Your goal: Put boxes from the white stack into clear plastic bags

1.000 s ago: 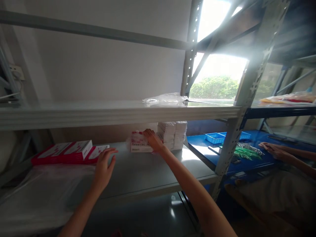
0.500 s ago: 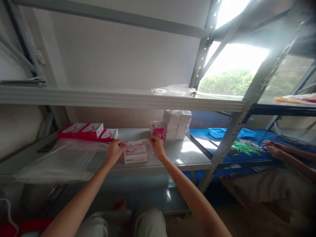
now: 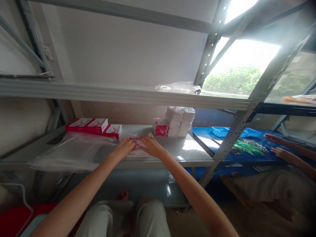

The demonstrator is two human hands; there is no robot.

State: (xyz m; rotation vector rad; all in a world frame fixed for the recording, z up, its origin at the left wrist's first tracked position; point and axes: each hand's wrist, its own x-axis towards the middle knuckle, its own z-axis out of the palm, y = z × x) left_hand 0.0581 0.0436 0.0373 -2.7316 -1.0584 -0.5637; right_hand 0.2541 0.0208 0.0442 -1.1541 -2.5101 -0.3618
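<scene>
My left hand (image 3: 124, 147) and my right hand (image 3: 152, 146) meet over a white and red carton (image 3: 137, 154) near the shelf's front edge. The carton sits in a clear plastic bag (image 3: 139, 142); most of both is hidden beneath my hands. My fingers are bent down onto the film on top of the carton, the left ones from the left side and the right ones from the right. Left of my left hand lies a pile of clear plastic bags (image 3: 71, 153), hanging a little over the edge.
Red and white cartons (image 3: 86, 125) stand behind the bags. Film-wrapped white boxes (image 3: 180, 121) stand right of a bagged red carton (image 3: 161, 127). A metal upright (image 3: 228, 140) separates the neighbouring blue table, with blue trays (image 3: 219, 131), green items (image 3: 249, 147) and a co-worker's hands (image 3: 278, 144).
My hands have come together from the bag's outer edges onto the carton's top, bringing the film inward. The view has shifted slightly. The co-worker's hands have moved apart.
</scene>
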